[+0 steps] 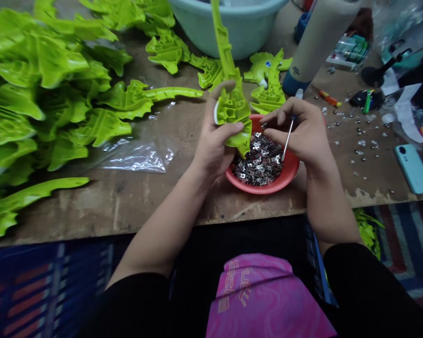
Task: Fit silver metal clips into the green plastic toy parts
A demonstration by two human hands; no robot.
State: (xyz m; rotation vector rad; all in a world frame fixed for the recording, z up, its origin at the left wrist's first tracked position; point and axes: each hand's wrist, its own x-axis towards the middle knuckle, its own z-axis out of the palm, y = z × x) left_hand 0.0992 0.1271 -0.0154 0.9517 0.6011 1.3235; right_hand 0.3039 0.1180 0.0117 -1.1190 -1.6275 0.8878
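Observation:
My left hand (215, 129) is closed around a lime-green plastic moulding (232, 105), its ribbed hollow side up and its long thin end pointing away from me. The moulding's lower tip reaches over the left side of a red bowl (268, 188). Small metal clips (259, 164) fill much of that bowl. My right hand (301, 126) is over the bowl's right side, with a screwdriver (288, 141) held between its fingers, shaft slanting down toward the clips. Its thumb and index fingertips are close together near a small metal piece (264, 125), and whether they grip it I cannot tell.
A heap of similar green mouldings (49, 70) covers the left, beside a clear plastic bag (137, 155). Behind stand a pale tub (229, 33) and a tall bottle (317, 42). Loose metal bits (363, 143), an orange-handled tool (327, 97) and a phone (413, 169) lie right.

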